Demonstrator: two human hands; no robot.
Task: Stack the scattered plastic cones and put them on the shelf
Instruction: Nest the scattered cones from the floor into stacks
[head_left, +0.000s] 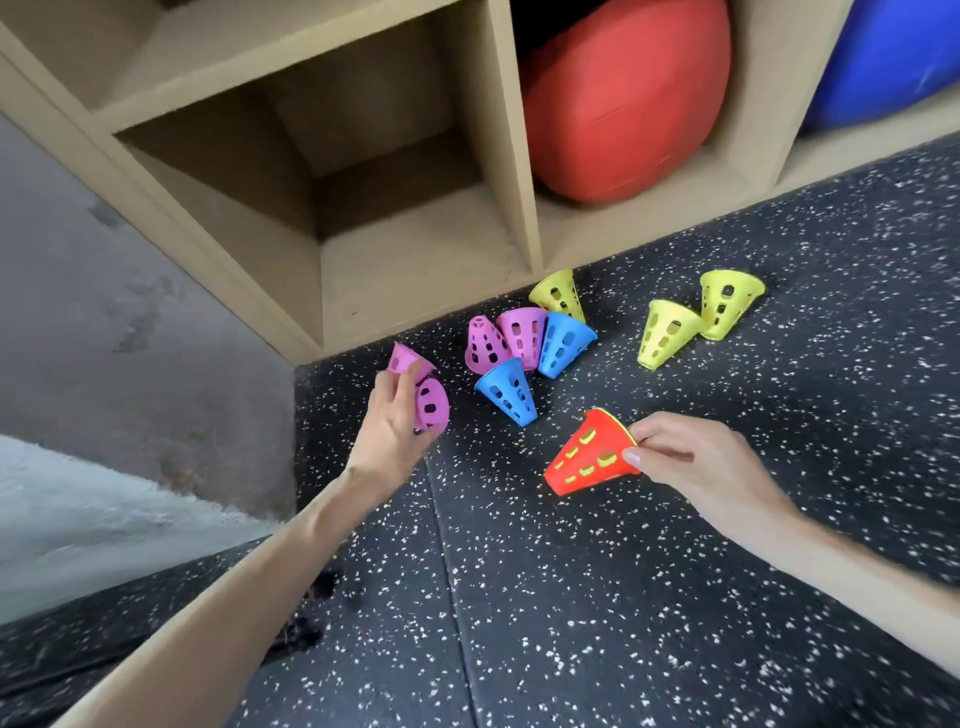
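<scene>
My left hand (393, 415) grips two pink perforated cones (431, 405) above the speckled floor, one pointing up-left, the other by my fingers. My right hand (691, 457) pinches the rim of an orange cone (587, 460) with a yellow cone nested inside it. On the floor near the shelf lie two more pink cones (498, 338), two blue cones (511, 389) and a yellow cone (558, 293) in a cluster. Two other yellow cones (696, 319) stand to the right. The wooden shelf (415, 260) has an open cubby in front of me.
A red ball (623, 98) fills the cubby to the right, and a blue ball (893, 57) sits in the one beyond. A grey concrete wall (104, 312) runs along the left. The dark rubber floor (571, 597) has a seam running toward me.
</scene>
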